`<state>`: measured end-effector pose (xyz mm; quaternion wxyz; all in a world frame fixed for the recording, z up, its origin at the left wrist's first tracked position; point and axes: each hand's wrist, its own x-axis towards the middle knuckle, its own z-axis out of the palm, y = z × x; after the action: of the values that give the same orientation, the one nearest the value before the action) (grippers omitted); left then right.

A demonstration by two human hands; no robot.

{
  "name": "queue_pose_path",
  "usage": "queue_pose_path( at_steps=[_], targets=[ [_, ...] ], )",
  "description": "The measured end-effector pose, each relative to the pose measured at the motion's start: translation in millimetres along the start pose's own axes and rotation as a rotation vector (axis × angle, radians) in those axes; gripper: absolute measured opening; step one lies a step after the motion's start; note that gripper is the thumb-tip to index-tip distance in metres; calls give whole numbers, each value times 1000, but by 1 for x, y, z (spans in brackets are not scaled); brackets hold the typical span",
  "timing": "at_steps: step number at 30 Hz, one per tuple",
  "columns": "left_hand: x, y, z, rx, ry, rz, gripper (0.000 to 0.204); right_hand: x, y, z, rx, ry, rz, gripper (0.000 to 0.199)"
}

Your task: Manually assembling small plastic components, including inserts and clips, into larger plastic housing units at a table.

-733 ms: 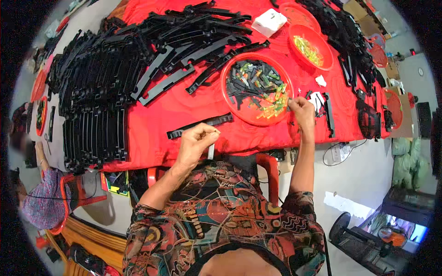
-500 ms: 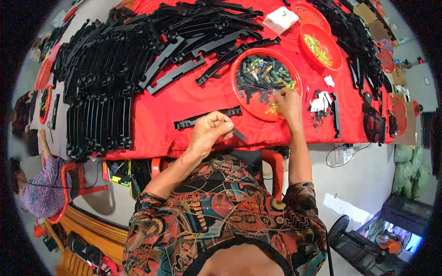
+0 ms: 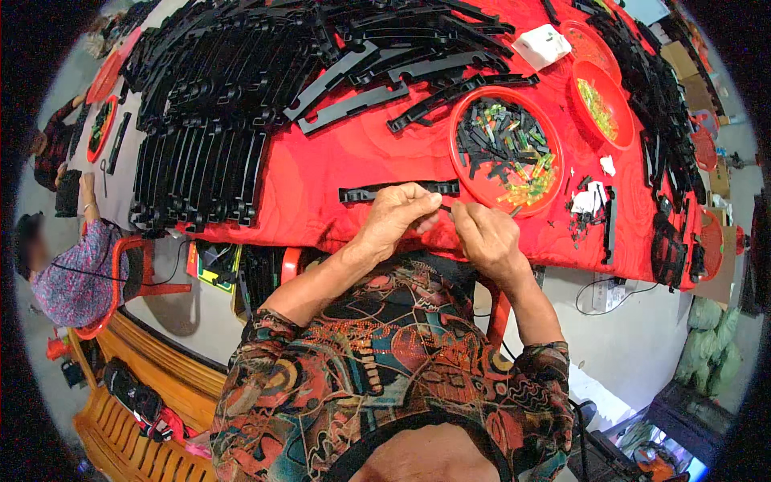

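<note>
My left hand (image 3: 399,218) is closed in a pinch on a small black strip (image 3: 445,209), mostly hidden by fingers. Close beside it, my right hand (image 3: 488,238) is closed too, its fingertips meeting the strip's end; what else it holds is hidden. Just behind both hands a long black plastic bar (image 3: 361,194) lies on the red cloth (image 3: 321,161). To the right stands a round red basket (image 3: 456,153) of small black strips (image 3: 494,132) and yellow-green and orange pieces (image 3: 530,185).
Stacked black bars (image 3: 197,173) fill the left and back of the table. At the right are a second red basket (image 3: 617,128) with yellow pieces, a white box (image 3: 542,46), white paper (image 3: 589,199) and black scraps. Another person (image 3: 80,265) sits far left.
My right hand has left the basket and come back to meet my left hand. The black strip in my left hand is now between both hands. The view has shifted.
</note>
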<state>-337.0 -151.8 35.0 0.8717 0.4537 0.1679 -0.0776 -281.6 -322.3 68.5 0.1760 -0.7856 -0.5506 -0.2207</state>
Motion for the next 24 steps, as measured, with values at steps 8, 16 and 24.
queue_pose_path(
  at_steps=[8, 16, 24],
  targets=[
    [-9, 14, 0, -117, -363, -266, 26, -6, 2, -8, -60, 96, -160, 22],
    [-22, 26, 1, 609, -318, 299, 21, -10, -18, -12, 580, 46, 388, 9],
    [-23, 60, -5, 1111, -274, 913, 3, -51, 11, -8, 1554, -304, 1051, 13]
  ],
)
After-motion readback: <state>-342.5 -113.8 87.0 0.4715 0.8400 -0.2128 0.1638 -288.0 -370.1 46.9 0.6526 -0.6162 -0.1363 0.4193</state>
